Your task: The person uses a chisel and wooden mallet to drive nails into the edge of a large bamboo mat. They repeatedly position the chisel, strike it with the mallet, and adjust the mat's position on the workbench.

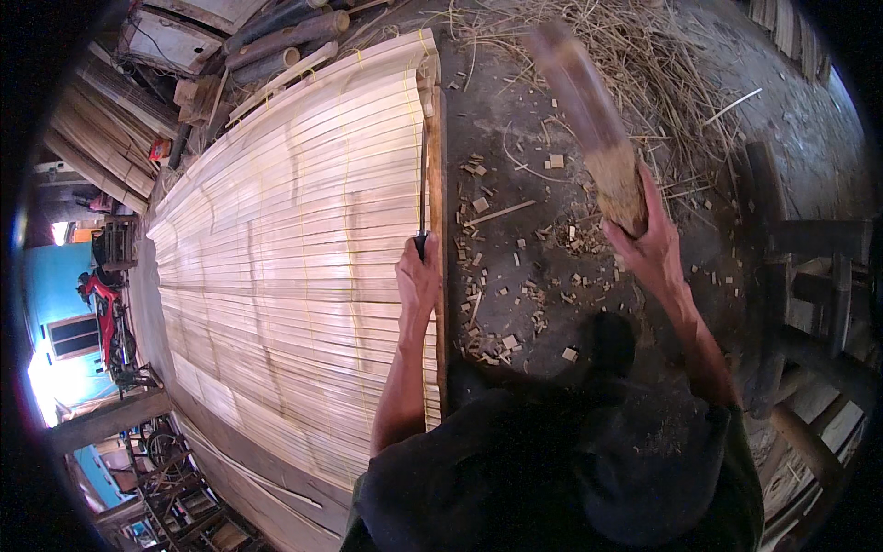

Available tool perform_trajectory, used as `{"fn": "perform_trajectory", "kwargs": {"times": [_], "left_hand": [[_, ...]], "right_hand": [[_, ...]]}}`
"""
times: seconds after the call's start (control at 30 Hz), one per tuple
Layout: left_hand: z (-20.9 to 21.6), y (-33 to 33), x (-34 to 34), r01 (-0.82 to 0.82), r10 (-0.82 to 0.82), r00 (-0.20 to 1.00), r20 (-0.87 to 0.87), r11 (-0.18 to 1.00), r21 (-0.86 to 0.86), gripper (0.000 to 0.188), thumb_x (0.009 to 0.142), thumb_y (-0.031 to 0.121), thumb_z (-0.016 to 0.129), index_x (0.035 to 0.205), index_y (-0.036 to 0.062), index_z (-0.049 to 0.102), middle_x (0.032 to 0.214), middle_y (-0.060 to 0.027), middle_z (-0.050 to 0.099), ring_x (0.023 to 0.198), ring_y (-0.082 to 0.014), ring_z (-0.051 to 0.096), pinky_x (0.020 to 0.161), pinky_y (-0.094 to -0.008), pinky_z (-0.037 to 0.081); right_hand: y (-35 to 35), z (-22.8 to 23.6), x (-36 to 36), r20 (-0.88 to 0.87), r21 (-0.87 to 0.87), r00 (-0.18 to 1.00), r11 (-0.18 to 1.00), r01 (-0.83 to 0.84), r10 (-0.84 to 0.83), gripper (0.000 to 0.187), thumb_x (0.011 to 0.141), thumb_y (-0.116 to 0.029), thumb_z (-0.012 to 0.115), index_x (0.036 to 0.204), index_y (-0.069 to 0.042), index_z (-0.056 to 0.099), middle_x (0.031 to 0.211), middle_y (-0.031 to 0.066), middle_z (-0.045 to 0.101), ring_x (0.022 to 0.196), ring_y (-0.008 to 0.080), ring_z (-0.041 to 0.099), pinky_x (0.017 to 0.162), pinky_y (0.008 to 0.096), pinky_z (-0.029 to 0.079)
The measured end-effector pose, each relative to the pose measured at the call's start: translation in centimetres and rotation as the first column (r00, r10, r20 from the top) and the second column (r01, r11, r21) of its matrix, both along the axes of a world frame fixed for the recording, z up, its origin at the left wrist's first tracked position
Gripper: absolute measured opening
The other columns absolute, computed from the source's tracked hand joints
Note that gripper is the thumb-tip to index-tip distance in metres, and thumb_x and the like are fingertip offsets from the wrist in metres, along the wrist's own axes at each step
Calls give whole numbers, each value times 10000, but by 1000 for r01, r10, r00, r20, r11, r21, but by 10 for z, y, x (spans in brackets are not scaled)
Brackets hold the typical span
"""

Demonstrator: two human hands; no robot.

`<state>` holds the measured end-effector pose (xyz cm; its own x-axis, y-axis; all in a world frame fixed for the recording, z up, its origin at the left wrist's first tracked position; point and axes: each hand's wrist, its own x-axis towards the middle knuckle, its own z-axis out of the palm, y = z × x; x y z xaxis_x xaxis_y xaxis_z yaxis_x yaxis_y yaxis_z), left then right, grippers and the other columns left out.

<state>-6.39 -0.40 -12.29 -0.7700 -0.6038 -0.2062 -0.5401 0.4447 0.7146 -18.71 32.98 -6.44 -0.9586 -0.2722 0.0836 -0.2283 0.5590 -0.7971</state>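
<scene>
A wide blind of pale bamboo slats (285, 239), tied with yellow cords, lies spread out on my left. At its right edge my left hand (418, 270) grips the dark handle of a long-bladed knife (423, 189). The blade lies along the slat ends, pointing away from me. My right hand (648, 235) is closed round the narrow, rough end of a thick wooden mallet (589, 101). Raised over the floor to the right of the blind, the mallet has a smooth brown head, blurred at its far end.
A wooden edge (438, 304) runs beside the blind. Small cut slat ends (510, 342) litter the dark floor, and thin bamboo shavings (671, 55) pile up at the far right. Bamboo poles (285, 46) lie at the far left; a dark wooden frame (819, 276) stands at right.
</scene>
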Motion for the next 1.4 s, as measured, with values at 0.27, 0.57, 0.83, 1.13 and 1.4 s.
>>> {"fn": "perform_trajectory", "kwargs": {"times": [0.27,0.57,0.83,1.13,1.4], "left_hand": [[-25,-15,15,46,-50,997,-52,996,-78,417,1016,385,511,919,-15,575,619,-148,571,513,-238,593,496,-400,459],[-22,-18,27,37,-35,999,16,993,-112,436,1004,400,523,912,-24,565,678,-244,613,625,-449,623,547,-478,480],[16,-18,1,50,-50,998,40,999,11,396,996,402,544,937,11,551,582,-88,541,475,-202,567,434,-374,451],[11,10,10,79,-27,979,202,964,-255,374,987,359,541,1035,-12,546,845,-312,650,864,-492,644,699,-565,481],[0,3,32,66,-81,991,-111,989,-134,366,1003,340,545,935,-19,569,739,-258,638,647,-429,637,566,-483,479]], "right_hand": [[-148,120,-61,-564,-569,823,750,-336,-59,985,739,-253,846,1491,-37,247,1327,252,530,1157,336,604,989,437,481],[-127,-34,-34,72,233,901,871,-433,428,928,772,-318,757,1534,-227,236,1153,244,636,1010,425,651,856,464,535],[-93,-19,-14,154,-34,953,965,-260,262,970,775,-341,754,1550,-207,186,1096,218,671,894,384,694,808,448,549],[-58,-26,13,187,-51,959,977,-206,212,963,779,-305,769,1545,-168,203,1166,215,661,945,380,689,844,441,537],[-69,21,6,23,-5,968,969,-248,248,947,768,-300,776,1535,-170,237,1237,233,619,1022,403,662,856,457,529]]}}
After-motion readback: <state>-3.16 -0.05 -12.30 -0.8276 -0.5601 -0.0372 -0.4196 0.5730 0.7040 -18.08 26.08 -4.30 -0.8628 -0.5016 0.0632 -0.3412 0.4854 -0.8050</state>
